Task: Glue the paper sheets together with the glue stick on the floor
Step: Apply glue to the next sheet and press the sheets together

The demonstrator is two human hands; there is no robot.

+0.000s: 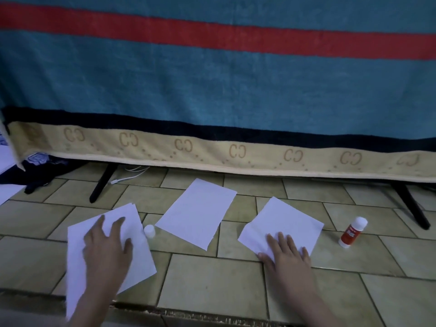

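A: How are the paper sheets laid out on the tiled floor?

B: Three white lots are seen in a row. A left stack of sheets is pressed flat by the left hand, whose fingers are spread wide and straight on top of it. A single middle sheet is left untouched, apart from both hands.

A: And the third?

B: A right sheet is held down at its near edge by the right hand; its fingers are laid flat and slightly fanned, with nothing gripped.

A: Where is the glue stick found?

B: The glue stick, red-labelled with a white top, is stood upright on the floor to the right of the right sheet, near it but not touching. A small white cap is stood between the left stack and the middle sheet, just beside the stack's edge.

A: What is seen behind?

B: A blue blanket with a red stripe and a beige border is hung across the back. Black legs are seen beneath it, and a white cable is trailed on the tiles.
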